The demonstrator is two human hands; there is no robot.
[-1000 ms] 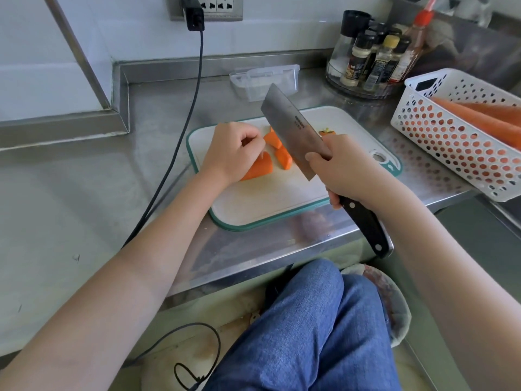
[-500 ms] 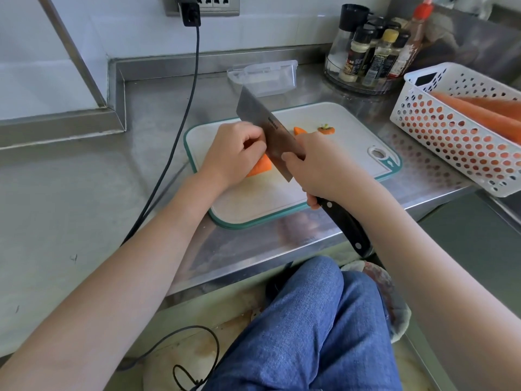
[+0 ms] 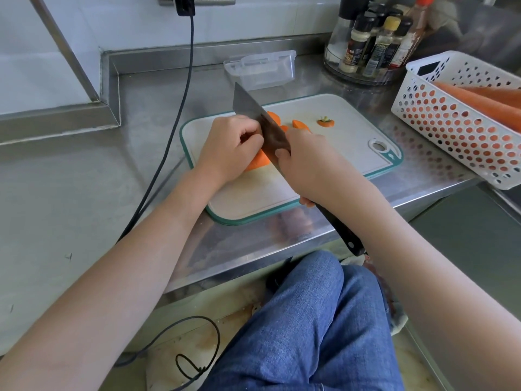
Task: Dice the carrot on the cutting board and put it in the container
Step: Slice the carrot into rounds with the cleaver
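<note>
One cleaver (image 3: 255,119), blade down on the carrot, black handle gripped by the right hand (image 3: 307,165); left hand (image 3: 229,148), fingers curled, pins one carrot chunk (image 3: 258,162) to the cutting board (image 3: 349,136), just beside the blade; approx 3 cut pieces beyond the blade, nearest visible one (image 3: 301,124) partly hidden by hand & steel; one stem-end slice (image 3: 326,121) apart to the right; one clear container (image 3: 260,69) w/ clip lid behind the board on the steel counter (image 3: 70,179); one white perforated basket (image 3: 462,119) at right, at least 2 whole carrots (image 3: 485,104) inside; spice bottles rack (image 3: 372,43) behind; black cable (image 3: 180,88) hangs left of the board.
</note>
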